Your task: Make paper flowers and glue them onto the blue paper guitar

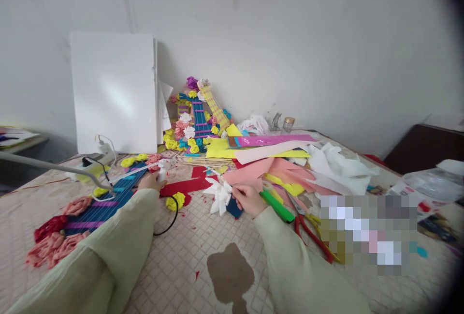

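My right hand [248, 199] is closed, its fingers pinching the edge of a white paper flower [219, 195] above the table. A small dark blue piece [235, 207] lies just below those fingers. To the left, my left hand [151, 183] is closed around a white tool [164, 170], perhaps a glue gun. Under and beside my left forearm lies a blue guitar-shaped craft [115, 207] with purple bands and pink, red and yellow paper flowers. A yellow paper flower [175, 201] and a red strip [188, 186] sit between the hands.
Decorated craft guitars [200, 115] lean against the wall beside a white board [114, 94]. Crepe paper strips [261, 173] are heaped behind my right hand. Red-handled scissors [308, 231] and a green roll [277, 206] lie right of it. A lamp arm [54, 163] crosses the left side.
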Tool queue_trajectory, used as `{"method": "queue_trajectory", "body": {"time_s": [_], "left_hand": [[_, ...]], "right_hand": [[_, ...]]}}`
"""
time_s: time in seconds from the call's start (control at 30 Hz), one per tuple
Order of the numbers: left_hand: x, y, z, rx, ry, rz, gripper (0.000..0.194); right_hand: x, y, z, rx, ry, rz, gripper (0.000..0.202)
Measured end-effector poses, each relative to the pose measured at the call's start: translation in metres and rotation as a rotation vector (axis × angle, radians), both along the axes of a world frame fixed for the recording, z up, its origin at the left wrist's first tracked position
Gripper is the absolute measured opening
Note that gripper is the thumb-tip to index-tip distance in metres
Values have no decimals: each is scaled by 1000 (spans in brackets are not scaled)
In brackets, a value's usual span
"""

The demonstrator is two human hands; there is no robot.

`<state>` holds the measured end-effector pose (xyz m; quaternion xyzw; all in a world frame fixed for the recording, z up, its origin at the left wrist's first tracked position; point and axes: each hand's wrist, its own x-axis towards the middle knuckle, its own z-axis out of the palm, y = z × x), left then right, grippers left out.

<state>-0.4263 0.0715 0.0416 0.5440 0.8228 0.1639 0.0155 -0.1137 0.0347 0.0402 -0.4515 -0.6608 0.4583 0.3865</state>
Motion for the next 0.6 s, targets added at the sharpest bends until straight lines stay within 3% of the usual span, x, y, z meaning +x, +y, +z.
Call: {"method": "queue_trajectory", "body": {"time_s": [0.1, 0.27, 0.4, 0.47, 0.5, 0.6], "left_hand": [[2, -6, 4, 60, -61, 28, 31], [18, -31, 14, 245, -197, 85, 64], [64, -79, 27, 306, -376, -118, 50], [91, -104, 32, 328, -731, -375, 46], [104, -114, 33, 318, -849, -436, 45], [130, -124, 28, 327, -1065, -370, 61]], "right_hand": [[0, 1, -2, -12, 22, 5, 27], [0, 3, -4, -64, 83, 25, 27], [1, 5, -5, -135, 159, 62, 32], [1, 6, -5, -168, 210, 89, 34], [1, 6, -4, -183, 236, 105, 34], [2, 1, 3, -225, 295, 159, 34]]}}
